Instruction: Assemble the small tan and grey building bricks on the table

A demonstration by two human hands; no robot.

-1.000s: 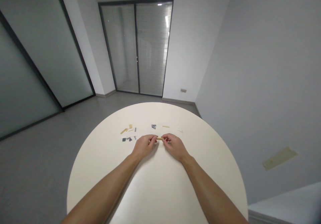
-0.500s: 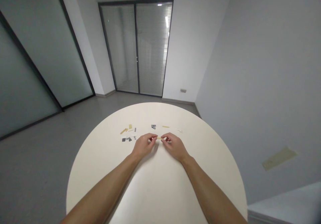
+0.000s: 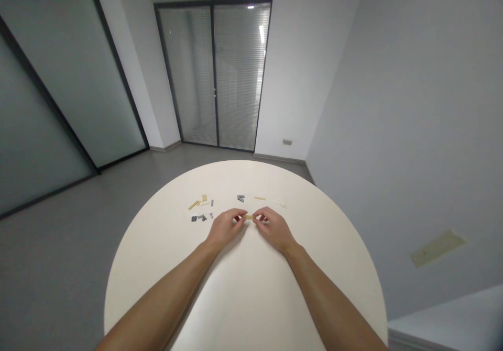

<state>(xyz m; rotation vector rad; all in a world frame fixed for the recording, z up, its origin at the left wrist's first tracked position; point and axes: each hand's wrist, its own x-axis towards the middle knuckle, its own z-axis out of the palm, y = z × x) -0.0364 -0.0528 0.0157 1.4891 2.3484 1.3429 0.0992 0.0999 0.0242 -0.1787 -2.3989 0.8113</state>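
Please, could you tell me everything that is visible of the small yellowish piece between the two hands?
The yellowish piece is short, narrow and bar-like, perhaps plastic; its surface looks slightly bumpy, but finer detail is too small to tell. It lies crosswise, roughly level, between the left hand and right hand, each pinching one end and partly covering it. Any contact with the table is unclear.

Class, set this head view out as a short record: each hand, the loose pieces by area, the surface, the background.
Left hand: pinching one end of a tan piece
Right hand: pinching its other end
Pieces, left: tan block, dark pieces, others
Pieces, middle: grey pieces, tan strip
Pieces, right: white pieces
Surface: round, pale table
Background: dark-framed glass doors
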